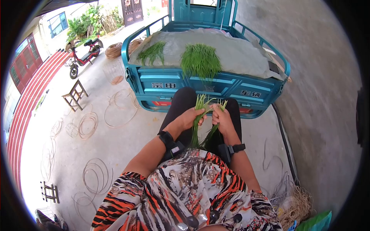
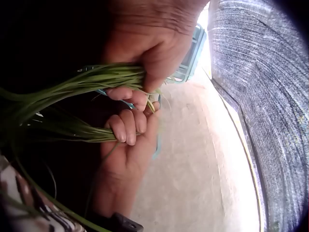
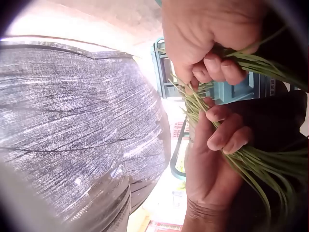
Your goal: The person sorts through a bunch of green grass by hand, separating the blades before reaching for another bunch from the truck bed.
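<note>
Above the person's lap, the left hand point(image 1: 189, 117) grips a bunch of long green chives point(image 1: 195, 134) around its stem end. Beside it, the right hand point(image 1: 224, 120) holds a second, thinner bunch point(image 2: 82, 131), its fingers curled round the stems. Pale stem ends point(image 3: 192, 100) stick out past the left fingers, where the right thumb and forefinger meet them. The long leaves hang down toward the lap from both hands. Both hands are close together at the stem ends, seen in each wrist view too.
A teal cargo tricycle point(image 1: 154, 77) stands ahead, its load under a grey sheet point(image 1: 243, 54). On that sheet lie a big pile of chives point(image 1: 200, 59) and a smaller one point(image 1: 153, 52). Wire coils point(image 1: 96, 175) and a wooden stool point(image 1: 75, 95) are at the left; tangled strands point(image 1: 296, 206) lie at the lower right.
</note>
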`<state>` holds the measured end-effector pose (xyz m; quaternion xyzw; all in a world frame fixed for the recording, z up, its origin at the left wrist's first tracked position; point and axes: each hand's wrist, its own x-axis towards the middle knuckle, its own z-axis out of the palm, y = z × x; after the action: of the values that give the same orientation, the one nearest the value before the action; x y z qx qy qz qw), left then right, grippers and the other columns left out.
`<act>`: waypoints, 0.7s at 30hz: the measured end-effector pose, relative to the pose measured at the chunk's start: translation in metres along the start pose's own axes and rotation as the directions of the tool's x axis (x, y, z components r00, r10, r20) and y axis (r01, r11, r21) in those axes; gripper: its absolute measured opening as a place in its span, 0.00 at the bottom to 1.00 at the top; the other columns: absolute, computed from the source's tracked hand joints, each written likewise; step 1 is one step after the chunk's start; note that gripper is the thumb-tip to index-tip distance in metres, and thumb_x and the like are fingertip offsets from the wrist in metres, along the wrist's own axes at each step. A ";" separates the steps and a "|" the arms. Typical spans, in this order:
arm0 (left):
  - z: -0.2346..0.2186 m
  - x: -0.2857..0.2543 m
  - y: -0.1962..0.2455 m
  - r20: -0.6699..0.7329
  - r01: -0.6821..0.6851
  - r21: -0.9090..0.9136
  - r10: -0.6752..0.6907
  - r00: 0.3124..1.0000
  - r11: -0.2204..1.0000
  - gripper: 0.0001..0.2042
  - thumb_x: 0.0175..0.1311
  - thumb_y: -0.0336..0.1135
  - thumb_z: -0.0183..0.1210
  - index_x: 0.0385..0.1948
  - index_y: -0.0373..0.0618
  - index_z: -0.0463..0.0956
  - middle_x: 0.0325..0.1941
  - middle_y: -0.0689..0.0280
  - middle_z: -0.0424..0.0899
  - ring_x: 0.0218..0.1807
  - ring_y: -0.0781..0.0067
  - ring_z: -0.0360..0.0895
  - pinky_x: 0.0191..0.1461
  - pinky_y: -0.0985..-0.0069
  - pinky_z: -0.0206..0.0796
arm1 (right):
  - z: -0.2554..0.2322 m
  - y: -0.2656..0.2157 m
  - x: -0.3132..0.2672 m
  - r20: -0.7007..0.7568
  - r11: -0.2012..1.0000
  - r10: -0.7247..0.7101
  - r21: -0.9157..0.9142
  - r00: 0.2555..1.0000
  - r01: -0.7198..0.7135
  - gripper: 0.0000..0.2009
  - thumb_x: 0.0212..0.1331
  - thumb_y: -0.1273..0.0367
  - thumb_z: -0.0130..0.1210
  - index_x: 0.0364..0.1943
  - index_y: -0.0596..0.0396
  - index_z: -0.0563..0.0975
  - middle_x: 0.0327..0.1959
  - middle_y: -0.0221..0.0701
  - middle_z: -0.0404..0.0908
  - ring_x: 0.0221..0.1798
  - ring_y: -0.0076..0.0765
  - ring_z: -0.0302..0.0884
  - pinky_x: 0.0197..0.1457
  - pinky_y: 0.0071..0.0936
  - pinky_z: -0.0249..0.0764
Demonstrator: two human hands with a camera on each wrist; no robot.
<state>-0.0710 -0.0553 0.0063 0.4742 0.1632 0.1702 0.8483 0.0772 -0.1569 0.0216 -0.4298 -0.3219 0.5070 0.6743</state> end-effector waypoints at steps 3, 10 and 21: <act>0.000 -0.001 0.004 0.036 0.054 -0.019 -0.053 0.998 0.998 0.11 0.67 0.38 0.48 0.44 0.42 0.70 0.34 0.62 0.79 0.27 0.71 0.77 0.30 0.75 0.70 | -0.004 0.003 0.005 -0.036 0.995 -0.038 0.090 0.999 0.041 0.13 0.64 0.57 0.47 0.31 0.51 0.71 0.19 0.21 0.61 0.20 0.19 0.59 0.24 0.21 0.61; 0.005 -0.001 0.004 -0.010 0.083 -0.052 -0.084 0.996 0.995 0.11 0.67 0.38 0.48 0.43 0.42 0.71 0.39 0.60 0.80 0.38 0.67 0.80 0.42 0.74 0.72 | -0.013 0.006 0.010 -0.038 0.909 -0.078 0.407 0.996 0.087 0.12 0.66 0.59 0.44 0.35 0.52 0.69 0.19 0.21 0.59 0.20 0.22 0.58 0.29 0.26 0.65; -0.003 0.001 -0.001 0.064 0.062 0.108 -0.069 0.996 0.992 0.10 0.67 0.39 0.49 0.40 0.42 0.72 0.29 0.65 0.78 0.26 0.75 0.73 0.32 0.79 0.66 | 0.002 0.003 0.002 -0.053 0.996 -0.086 0.019 0.995 0.087 0.12 0.60 0.61 0.55 0.37 0.55 0.73 0.15 0.16 0.55 0.14 0.14 0.50 0.18 0.19 0.52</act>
<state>-0.0713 -0.0535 0.0039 0.5183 0.1587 0.1174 0.8321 0.0749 -0.1540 0.0194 -0.4214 -0.3172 0.4691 0.7083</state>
